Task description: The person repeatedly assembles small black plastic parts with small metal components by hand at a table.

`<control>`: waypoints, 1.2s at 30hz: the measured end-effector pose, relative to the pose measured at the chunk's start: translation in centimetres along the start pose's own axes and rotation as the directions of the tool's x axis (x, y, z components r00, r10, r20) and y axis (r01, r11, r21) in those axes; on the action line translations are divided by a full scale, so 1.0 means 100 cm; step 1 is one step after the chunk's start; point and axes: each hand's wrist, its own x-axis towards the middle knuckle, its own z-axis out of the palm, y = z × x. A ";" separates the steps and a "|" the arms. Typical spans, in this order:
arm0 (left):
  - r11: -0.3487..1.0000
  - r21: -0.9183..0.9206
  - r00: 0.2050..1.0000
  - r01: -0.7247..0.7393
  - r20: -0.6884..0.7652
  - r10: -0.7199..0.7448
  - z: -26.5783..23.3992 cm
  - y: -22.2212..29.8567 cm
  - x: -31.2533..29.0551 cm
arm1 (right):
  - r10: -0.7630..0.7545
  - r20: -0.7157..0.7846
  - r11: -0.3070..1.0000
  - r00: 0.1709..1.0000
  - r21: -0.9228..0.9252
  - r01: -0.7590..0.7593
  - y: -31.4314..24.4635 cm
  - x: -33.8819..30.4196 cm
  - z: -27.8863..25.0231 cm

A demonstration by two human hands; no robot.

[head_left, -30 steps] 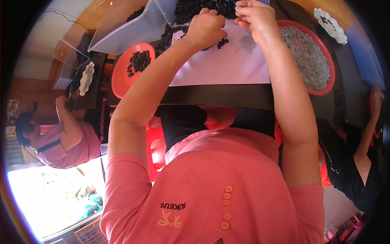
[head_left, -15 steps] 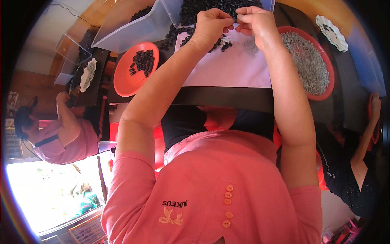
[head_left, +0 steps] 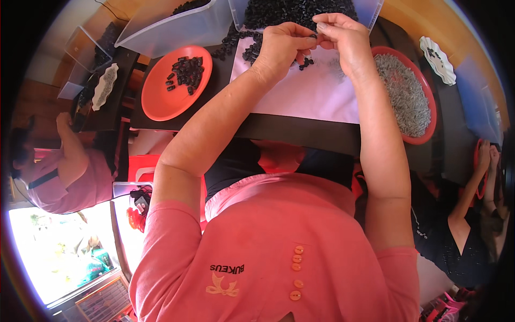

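Note:
My left hand is pinched over the white sheet, with a small black plastic piece at its thumb and fingertips. Right beside it, my right hand has thumb and fingers brought together near that piece; whatever they hold is too small to make out. Loose black pieces lie on the sheet under my hands. Beyond them is a big heap of black pieces in a clear plastic bin. To my right, a red tray holds many small thin grey pieces.
An orange-red plate with black pieces sits left. Behind it is another clear bin. A white scalloped dish stands far right, another dish far left. Co-workers sit left and right.
The view has shifted slightly. My hands stay close together over the sheet; the black piece now shows at my left fingertips, and my right fingers have shifted a little.

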 end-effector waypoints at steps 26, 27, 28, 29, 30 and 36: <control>0.997 -0.043 0.984 0.065 -0.163 -0.072 -0.006 0.001 -0.006 | 0.052 -0.004 0.999 0.999 -0.016 -0.052 0.006 -0.009 0.025; 0.993 -0.087 0.985 0.078 -0.148 -0.091 -0.006 0.000 -0.007 | 0.004 -0.048 1.000 0.999 -0.005 -0.004 0.005 -0.007 0.024; 0.993 -0.090 0.985 0.081 -0.147 -0.094 -0.006 0.000 -0.007 | -0.044 -0.093 0.999 0.995 0.004 0.045 0.005 -0.006 0.023; 0.985 -0.134 0.986 0.107 -0.112 -0.122 -0.006 0.000 -0.006 | -0.077 -0.102 0.997 0.992 0.021 0.080 0.004 -0.005 0.023; 0.975 -0.177 0.986 0.133 -0.077 -0.148 -0.006 0.000 -0.006 | -0.076 -0.103 0.997 0.992 0.020 0.078 0.006 -0.005 0.025; 0.954 -0.245 0.979 0.174 -0.061 -0.194 -0.010 0.000 -0.006 | -0.203 -0.107 0.976 0.973 0.059 0.210 0.012 -0.009 0.035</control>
